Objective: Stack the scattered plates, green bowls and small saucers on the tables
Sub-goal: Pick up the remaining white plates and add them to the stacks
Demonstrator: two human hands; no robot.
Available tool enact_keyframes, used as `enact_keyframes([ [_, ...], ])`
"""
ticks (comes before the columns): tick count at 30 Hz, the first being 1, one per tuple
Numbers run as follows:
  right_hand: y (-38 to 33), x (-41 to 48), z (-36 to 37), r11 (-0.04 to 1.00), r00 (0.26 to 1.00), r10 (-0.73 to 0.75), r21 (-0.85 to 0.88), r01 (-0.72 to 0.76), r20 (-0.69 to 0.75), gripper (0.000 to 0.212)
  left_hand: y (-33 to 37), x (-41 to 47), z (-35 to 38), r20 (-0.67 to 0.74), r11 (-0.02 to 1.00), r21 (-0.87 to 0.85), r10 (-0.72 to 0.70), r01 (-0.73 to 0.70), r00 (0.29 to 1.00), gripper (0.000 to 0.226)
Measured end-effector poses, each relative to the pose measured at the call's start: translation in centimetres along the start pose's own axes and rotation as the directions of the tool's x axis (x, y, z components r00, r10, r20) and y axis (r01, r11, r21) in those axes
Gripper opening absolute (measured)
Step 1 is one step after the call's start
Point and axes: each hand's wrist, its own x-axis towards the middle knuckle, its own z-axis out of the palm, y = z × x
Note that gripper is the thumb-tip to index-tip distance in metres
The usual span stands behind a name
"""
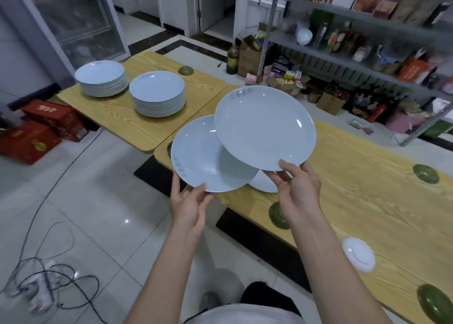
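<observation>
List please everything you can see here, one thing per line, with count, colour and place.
Plate stacks: two, white, far table.
Upper plate: one, white, held in the air.
Lower plate: one, white, held in the air.
Third plate: one, white, near table, mostly hidden.
Green bowls: four plainly seen, one far table, three near table.
Saucer: one, white, near table.
Tables: two, yellow wood.
Boxes: several, red, floor left.
Shelf: one, grey, right, full of goods.
Cables: dark, floor left.
Left hand: fingers grip Lower plate.
Right hand: fingers grip Upper plate.
</observation>
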Motion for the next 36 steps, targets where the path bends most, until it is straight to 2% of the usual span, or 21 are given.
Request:
enact_keyframes([
  [6,3.0,2.1,5.1,0.999,0.997,0.038,-0.032,-0.036,0.071,0.039,3.5,3.2,-2.5,-0.052,0.997,-0.063,0.04,-0.043,0.998,0.077],
  [12,6.6,6.6,10.7,0.994,0.989,0.111,-0.033,-0.109,0.099,0.043,7.4,9.2,-3.5,-0.121,0.995,-0.047,0.08,-0.086,0.989,0.079],
  [24,11.3,18.6,23.5,0.989,0.981,0.15,-0.014,-0.149,0.12,0.042,15.8,25.8,-2.3,-0.114,0.997,0.028,0.075,-0.072,0.991,0.08],
  [30,12.7,21.8,27.2,0.99,0.986,0.143,0.007,-0.144,0.081,0.039,18.3,31.5,-1.8,-0.105,0.998,0.051,0.042,-0.037,0.994,0.081],
  [36,14.1,23.9,28.9,0.996,0.995,0.084,0.023,-0.083,-0.047,0.037,20.2,36.8,-2.1,-0.094,0.997,0.066,-0.039,0.045,0.995,0.08],
])
